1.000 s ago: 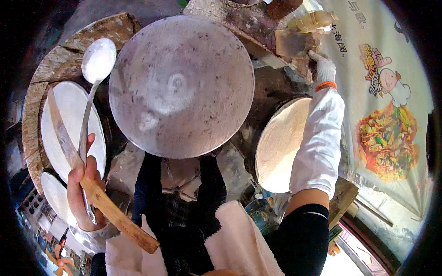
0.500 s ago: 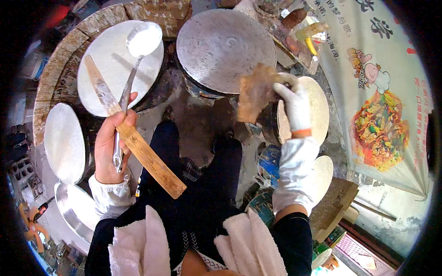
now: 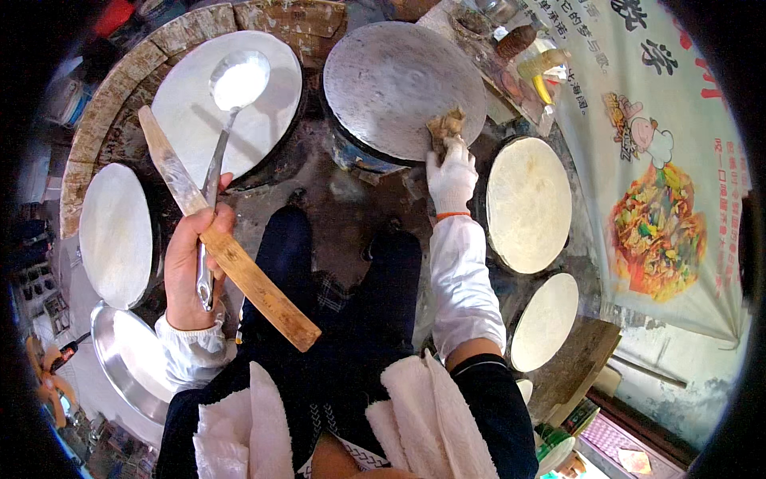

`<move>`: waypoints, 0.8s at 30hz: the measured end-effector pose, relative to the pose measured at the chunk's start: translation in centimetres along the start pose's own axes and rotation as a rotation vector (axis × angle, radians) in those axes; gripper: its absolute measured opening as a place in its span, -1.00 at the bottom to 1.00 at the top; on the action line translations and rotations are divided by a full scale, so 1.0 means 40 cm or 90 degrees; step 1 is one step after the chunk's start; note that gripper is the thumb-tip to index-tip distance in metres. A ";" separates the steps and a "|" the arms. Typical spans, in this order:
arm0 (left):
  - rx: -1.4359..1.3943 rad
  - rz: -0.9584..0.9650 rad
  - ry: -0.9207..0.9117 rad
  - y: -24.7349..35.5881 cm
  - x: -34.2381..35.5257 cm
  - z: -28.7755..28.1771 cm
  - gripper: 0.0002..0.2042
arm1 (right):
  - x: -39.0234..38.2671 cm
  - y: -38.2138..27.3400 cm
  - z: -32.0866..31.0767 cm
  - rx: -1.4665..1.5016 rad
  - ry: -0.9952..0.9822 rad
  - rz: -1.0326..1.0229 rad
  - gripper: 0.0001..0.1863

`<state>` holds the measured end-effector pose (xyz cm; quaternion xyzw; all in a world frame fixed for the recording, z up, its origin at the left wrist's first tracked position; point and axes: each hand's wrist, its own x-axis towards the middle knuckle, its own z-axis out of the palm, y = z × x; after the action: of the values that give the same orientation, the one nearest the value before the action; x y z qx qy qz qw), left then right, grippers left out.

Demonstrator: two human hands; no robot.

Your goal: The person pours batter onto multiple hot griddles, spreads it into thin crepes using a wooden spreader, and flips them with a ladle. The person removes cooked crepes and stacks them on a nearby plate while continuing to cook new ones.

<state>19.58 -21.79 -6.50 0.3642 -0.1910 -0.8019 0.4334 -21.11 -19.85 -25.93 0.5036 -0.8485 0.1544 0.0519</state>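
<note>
Cooking workshop, griddles (image 3: 391, 84) (round), food banner (image 3: 669, 180)

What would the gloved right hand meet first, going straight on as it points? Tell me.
Most likely the grey round plate: the right hand points at its near edge, and the brown cloth it holds overlaps that edge in the picture. Whether they touch is hard to tell.

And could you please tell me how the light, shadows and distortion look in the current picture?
Head view: soft shadows cross the pale disc behind the ladle, whose bowl shows very bright white; head view, lower left: the metal basin gleams; head view, edges: fisheye corners go black and the wall banner seems to bend; head view, middle: the right hand looks fairly sharp.
</note>
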 end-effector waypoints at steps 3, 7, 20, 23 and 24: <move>0.005 -0.009 0.002 -0.006 0.016 0.028 -0.47 | 0.019 -0.028 -0.036 -0.043 -0.052 0.021 -0.35; 0.008 -0.034 -0.012 -0.014 0.039 0.042 -0.48 | 0.055 -0.013 -0.020 -0.093 -0.062 0.061 -0.37; 0.053 -0.011 0.049 -0.012 0.037 0.064 -0.49 | -0.050 -0.423 0.178 0.241 0.050 -0.173 -0.66; 0.016 -0.017 0.044 -0.008 0.052 0.039 -0.49 | -0.081 -0.294 0.115 0.171 -0.036 -0.155 -0.65; 0.014 -0.017 0.051 -0.005 0.054 0.043 -0.49 | -0.090 -0.238 0.096 0.113 -0.020 -0.122 -0.65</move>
<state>17.43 -23.50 -6.39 0.4035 -0.1776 -0.7900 0.4262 -10.83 -22.27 -28.46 0.5871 -0.7804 0.2149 0.0083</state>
